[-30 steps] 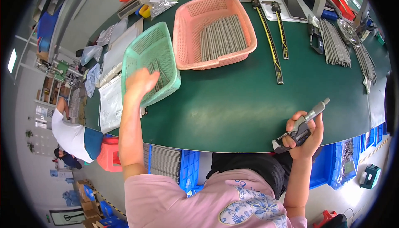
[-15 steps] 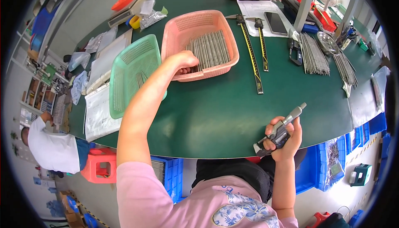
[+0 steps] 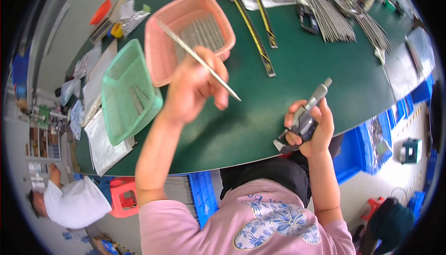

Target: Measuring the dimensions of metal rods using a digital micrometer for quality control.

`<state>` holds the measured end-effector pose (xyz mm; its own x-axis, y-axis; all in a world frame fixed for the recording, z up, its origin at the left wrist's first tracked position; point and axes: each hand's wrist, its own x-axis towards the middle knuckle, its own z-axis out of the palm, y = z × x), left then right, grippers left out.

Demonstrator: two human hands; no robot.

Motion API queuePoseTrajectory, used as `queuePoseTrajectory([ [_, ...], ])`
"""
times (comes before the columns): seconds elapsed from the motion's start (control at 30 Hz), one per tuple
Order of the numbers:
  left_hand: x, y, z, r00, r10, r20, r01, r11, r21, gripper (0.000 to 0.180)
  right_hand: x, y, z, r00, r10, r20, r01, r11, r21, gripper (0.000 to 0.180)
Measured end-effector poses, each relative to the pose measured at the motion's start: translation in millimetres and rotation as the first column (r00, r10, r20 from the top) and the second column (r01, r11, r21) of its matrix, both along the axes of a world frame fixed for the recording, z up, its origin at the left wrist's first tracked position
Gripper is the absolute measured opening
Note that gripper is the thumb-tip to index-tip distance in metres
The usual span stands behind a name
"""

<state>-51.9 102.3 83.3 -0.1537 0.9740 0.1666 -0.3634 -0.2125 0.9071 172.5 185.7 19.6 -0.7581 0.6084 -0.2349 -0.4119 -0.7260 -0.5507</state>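
Green bench (image 3: 260, 125): near pink plastic basket (image 3: 154, 57), left hand (image 3: 191, 85) pinches silver metal rod (image 3: 188, 48) mid-length, freeing ends; right hand (image 3: 319, 136) cradles grey micrometer (image 3: 305, 124).

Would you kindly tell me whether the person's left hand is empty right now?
No, the left hand has a thin metal rod in its grip, with both ends sticking out.

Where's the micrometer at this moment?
In the head view, the micrometer is right of centre, held in the right hand, near the person's edge of the green table.
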Motion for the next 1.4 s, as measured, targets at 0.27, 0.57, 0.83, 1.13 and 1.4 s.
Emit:
queuePoseTrajectory([
  [0.27,65.5,-15.7,-65.7,0.999,-0.027,-0.018,0.025,0.991,-0.129,0.013,-1.6,4.1,0.9,0.995,0.046,-0.093,-0.052,0.997,-0.055,0.065],
  [0.57,69.6,-17.6,-67.2,0.995,-0.097,-0.004,0.095,0.98,-0.177,0.014,0.1,2.7,-0.1,0.991,0.018,-0.135,-0.027,0.997,-0.066,0.061],
  [0.83,71.7,-17.7,-67.2,0.995,-0.098,-0.002,0.096,0.977,-0.193,0.014,1.8,4.3,-0.2,0.988,0.055,-0.145,-0.067,0.995,-0.08,0.062],
  [1.13,72.0,-15.0,-69.1,0.991,-0.132,0.03,0.135,0.973,-0.187,0.015,2.6,4.5,2.5,0.998,0.023,-0.06,-0.027,0.998,-0.055,0.063],
  [1.4,76.0,-18.7,-72.4,0.992,-0.123,0.009,0.123,0.983,-0.139,0.026,1.6,3.0,1.4,0.999,0.038,-0.025,-0.039,0.998,-0.056,0.062],
])
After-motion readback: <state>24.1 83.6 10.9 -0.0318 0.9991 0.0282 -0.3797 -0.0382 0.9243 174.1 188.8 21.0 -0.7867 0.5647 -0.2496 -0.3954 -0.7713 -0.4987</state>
